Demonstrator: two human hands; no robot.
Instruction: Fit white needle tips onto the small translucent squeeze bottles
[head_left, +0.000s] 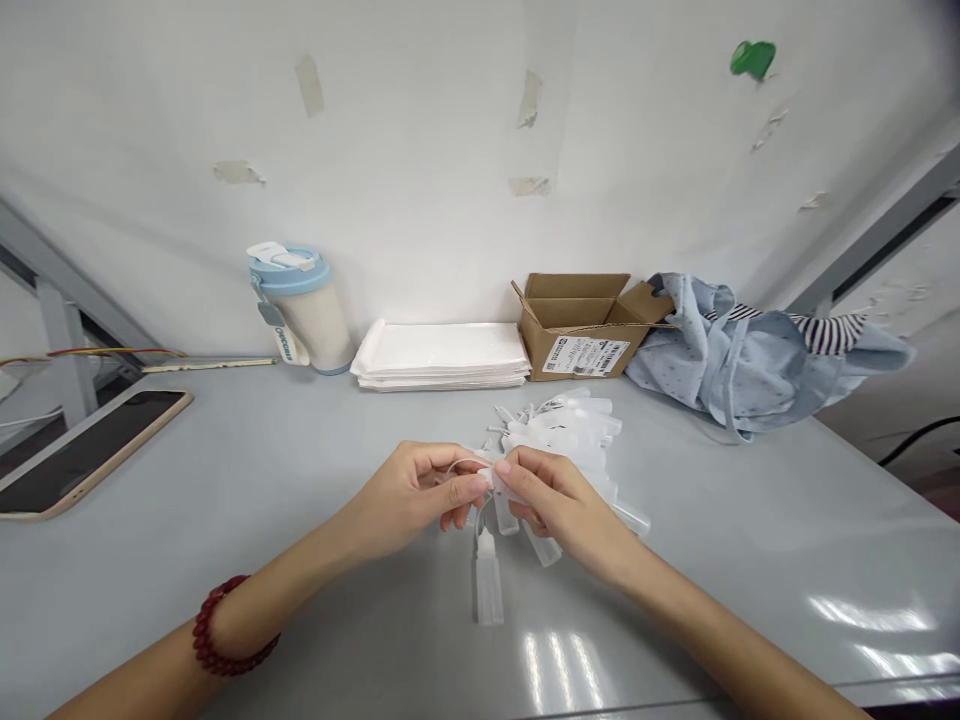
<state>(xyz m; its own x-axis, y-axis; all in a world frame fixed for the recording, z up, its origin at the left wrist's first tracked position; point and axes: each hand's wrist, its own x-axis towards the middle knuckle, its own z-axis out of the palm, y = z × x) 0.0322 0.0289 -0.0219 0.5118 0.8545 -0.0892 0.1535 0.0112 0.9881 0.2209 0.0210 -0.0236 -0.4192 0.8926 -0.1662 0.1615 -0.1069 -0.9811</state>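
Note:
My left hand (431,490) and my right hand (551,495) meet fingertip to fingertip above the table. Between them runs a thin white cord (466,461), pinched by both hands; a small white piece shows at the fingertips. Below the hands is a small translucent plastic bottle (489,590) with a white nozzle cap, a cord rising from it toward the fingers. Whether it rests on the table or hangs is unclear. A pile of similar bottles (566,430) lies just behind and beside my right hand, partly hidden by it.
Along the wall stand a cream tumbler (319,320) with a blue lid, a stack of white packets (442,350), an opened cardboard box (585,340) and a light blue cloth bag (690,350). A phone (90,450) lies at the left of the grey table (337,650).

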